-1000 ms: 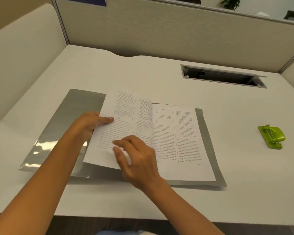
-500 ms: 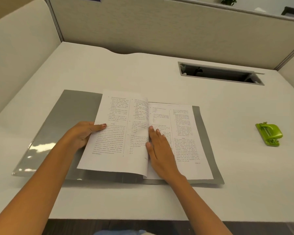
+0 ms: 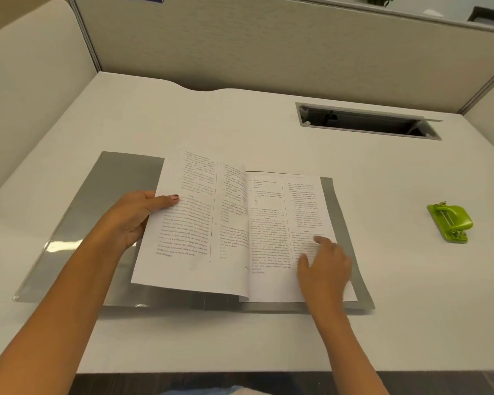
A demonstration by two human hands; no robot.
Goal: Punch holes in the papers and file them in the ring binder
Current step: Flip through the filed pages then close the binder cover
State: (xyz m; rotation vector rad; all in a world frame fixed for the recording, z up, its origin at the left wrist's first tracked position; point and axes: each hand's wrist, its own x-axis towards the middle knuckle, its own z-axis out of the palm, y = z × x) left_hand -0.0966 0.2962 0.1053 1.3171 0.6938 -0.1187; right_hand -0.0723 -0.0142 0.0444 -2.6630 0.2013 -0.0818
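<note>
An open grey ring binder [image 3: 120,189] lies flat on the white desk [image 3: 240,121]. Printed papers sit in it. My left hand [image 3: 137,218] holds the left edge of a lifted, turned-over sheet [image 3: 191,223], thumb on top and fingers under it. My right hand [image 3: 322,266] rests on the lower right of the flat right-hand page [image 3: 271,223], fingers loosely bent and a little blurred. A green hole punch [image 3: 451,222] stands apart on the desk to the right, untouched. The binder's rings are hidden under the papers.
A rectangular cable slot [image 3: 368,122] opens in the desk at the back right. Beige partition walls [image 3: 268,44] close off the back and both sides. The desk's front edge runs just below my forearms.
My right hand has slid from the middle fold of the papers to the lower right of the right-hand page. My left hand keeps its hold on the turned sheet.
</note>
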